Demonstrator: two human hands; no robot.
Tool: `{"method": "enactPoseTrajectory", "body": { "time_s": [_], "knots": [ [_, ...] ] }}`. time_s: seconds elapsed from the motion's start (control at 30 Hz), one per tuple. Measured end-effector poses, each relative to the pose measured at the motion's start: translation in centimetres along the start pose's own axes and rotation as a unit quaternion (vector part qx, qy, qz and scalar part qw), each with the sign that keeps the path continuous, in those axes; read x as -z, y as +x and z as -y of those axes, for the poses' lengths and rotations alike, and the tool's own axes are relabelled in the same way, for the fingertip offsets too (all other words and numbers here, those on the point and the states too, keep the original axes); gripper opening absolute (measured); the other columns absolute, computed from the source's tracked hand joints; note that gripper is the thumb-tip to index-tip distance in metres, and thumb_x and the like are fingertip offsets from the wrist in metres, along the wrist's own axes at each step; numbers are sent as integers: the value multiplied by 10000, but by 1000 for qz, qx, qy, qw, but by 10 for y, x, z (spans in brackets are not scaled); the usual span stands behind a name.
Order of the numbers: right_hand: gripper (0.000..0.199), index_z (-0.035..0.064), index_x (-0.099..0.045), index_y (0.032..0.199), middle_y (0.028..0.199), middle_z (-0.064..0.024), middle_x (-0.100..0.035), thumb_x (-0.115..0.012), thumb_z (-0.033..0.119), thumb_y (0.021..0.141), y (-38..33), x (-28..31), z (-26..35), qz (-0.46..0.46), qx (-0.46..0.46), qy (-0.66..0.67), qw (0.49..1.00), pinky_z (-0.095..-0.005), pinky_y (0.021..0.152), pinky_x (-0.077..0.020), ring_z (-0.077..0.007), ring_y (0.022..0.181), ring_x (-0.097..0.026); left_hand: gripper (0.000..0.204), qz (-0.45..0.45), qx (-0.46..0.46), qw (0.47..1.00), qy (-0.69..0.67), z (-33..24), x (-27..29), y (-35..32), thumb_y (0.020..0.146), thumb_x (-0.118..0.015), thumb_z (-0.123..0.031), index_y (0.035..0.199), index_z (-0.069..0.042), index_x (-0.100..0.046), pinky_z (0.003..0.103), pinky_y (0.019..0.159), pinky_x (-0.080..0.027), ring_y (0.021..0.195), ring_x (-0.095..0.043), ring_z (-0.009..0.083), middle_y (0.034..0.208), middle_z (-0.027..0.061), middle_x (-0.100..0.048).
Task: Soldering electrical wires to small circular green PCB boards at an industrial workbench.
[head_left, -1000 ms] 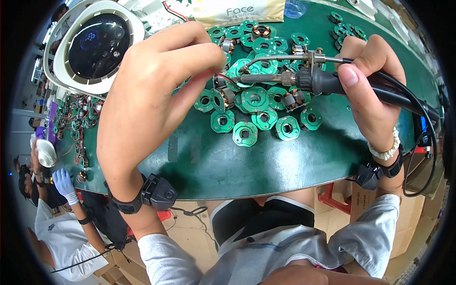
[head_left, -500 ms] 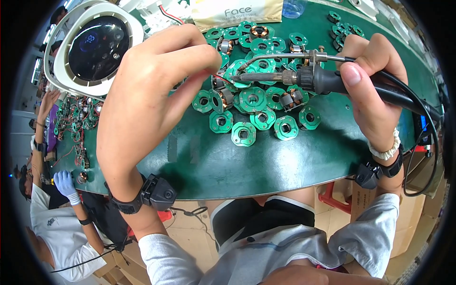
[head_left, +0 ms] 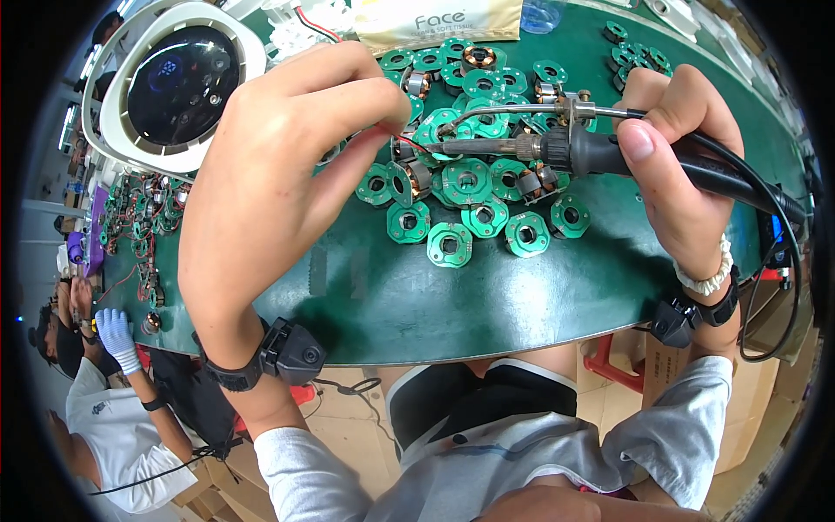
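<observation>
My left hand point(head_left: 278, 148) is closed in a pinch on a thin red wire point(head_left: 407, 141), whose end runs to a green ring-shaped circuit board point(head_left: 445, 122) in the pile. My right hand point(head_left: 683, 161) grips a black-handled soldering iron point(head_left: 600, 152) from the right, thumb on top. A thin bent metal feed tube point(head_left: 513, 108) is clamped above its barrel. The iron's tip meets the wire end at the board; exact contact is too small to tell. Around them lie several more green boards point(head_left: 450, 244), some carrying copper-wound motor coils point(head_left: 417, 179).
A white round fan-like device point(head_left: 183, 87) with a black face stands at the left. Behind the boards lies a tissue pack point(head_left: 435, 24). More boards point(head_left: 639, 59) sit at the far right. Wired parts point(head_left: 143, 209) and a co-worker's gloved hand point(head_left: 117, 339) are at the left edge.
My hands hold nearly the same pose; the iron's tip has dipped slightly at the wire end. At the left, a co-worker's raised bare arm has come down.
</observation>
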State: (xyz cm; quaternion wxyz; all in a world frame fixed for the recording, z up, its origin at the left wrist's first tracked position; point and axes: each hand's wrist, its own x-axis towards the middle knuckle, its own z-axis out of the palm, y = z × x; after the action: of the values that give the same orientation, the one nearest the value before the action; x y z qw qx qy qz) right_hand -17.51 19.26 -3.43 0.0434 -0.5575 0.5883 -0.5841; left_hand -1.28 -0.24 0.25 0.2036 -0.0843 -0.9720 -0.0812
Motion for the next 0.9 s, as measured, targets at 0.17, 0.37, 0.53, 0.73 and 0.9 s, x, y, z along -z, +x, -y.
{"method": "enactPoseTrajectory", "body": {
  "time_s": [0.17, 0.37, 0.53, 0.73, 0.9],
  "knots": [
    [244, 73, -378, 669, 615, -21, -411, -597, 112, 770, -1, 0, -6, 7, 21, 6, 1000, -219, 497, -239, -79, 574, -326, 173, -3, -1, 1000, -6, 0, -2, 1, 625, -581, 89, 773, 11, -539, 274, 614, -422, 680, -532, 235, 759, 97, -516],
    [204, 75, -392, 711, 677, -48, -448, -563, 137, 804, 3, 5, -2, -69, 24, 35, 997, -180, 419, -242, -57, 539, -323, 172, 2, 12, 1000, 8, 5, 6, -2, 627, -575, 97, 773, 15, -534, 270, 602, -418, 670, -525, 222, 765, 96, -519],
    [212, 83, -383, 696, 651, -10, -412, -540, 112, 835, 10, 20, -6, -107, -28, 88, 990, -153, 393, -205, -15, 446, -238, 131, -6, 50, 999, -11, 12, 7, -6, 660, -578, 85, 759, 22, -520, 256, 544, -377, 630, -483, 176, 832, 72, -508],
    [250, 92, -389, 654, 615, 24, -387, -531, 104, 860, 26, 42, -24, -152, -57, 194, 967, -158, 429, -225, -21, 433, -247, 110, -26, 61, 998, 10, 16, 8, -13, 677, -589, 60, 752, 23, -517, 259, 539, -362, 637, -459, 152, 933, 57, -459],
    [233, 92, -400, 667, 614, 17, -396, -521, 110, 865, 28, 51, -23, -156, -87, 212, 961, -161, 418, -220, -14, 435, -246, 97, -85, 155, 983, 44, 11, 14, -33, 678, -609, 31, 740, 15, -535, 250, 540, -337, 591, -386, 124, 850, 49, -415]
  ]
}}
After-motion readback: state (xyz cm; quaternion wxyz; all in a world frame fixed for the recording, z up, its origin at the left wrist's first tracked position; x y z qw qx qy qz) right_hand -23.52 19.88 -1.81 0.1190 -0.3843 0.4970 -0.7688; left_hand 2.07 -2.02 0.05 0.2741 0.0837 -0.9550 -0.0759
